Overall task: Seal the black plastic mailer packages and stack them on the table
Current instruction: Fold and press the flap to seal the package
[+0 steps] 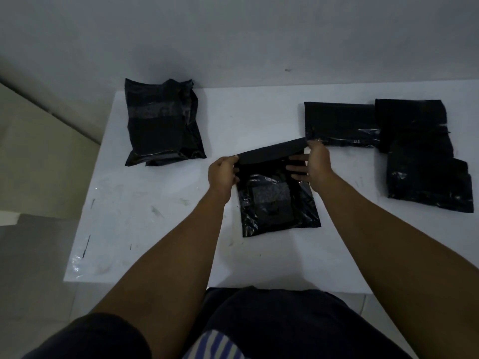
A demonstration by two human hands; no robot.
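**Two Grips Clamped on the Flap: Fold Stage**

Left grip [223, 174] pinches the left end of the flap [272, 151], and right grip [317, 164] pinches the right end. Holding both ends keeps the flap taut and level, probably so the fold lands square.

The mailer [277, 206] lies flat on the counter [155, 229], its open end between the grips and its body just nearer the person.

One bulky package [160, 123] sits well apart at the rear left, apparently the start of the stack.

Several flat mailers [339, 120] lie overlapping at the right, near the right grip. They are judged not yet sealed.
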